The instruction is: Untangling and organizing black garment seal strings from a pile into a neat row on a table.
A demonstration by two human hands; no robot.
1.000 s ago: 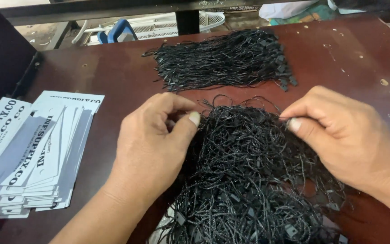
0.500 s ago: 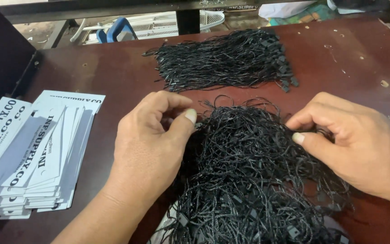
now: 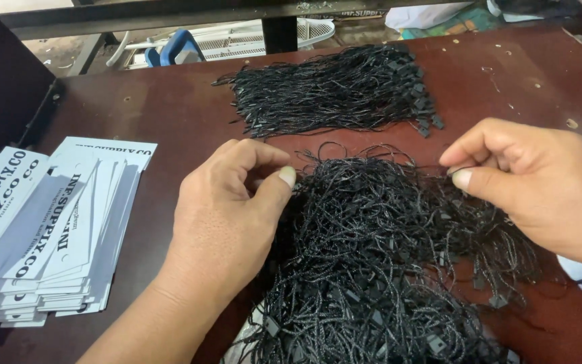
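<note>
Head-worn camera | looks steeply down, close over brown table (image 3: 170,114) | single view, none shared

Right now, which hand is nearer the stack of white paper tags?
Left. The left hand lies just right of the stack of white paper tags; the right hand is across the tangled black strings.
</note>
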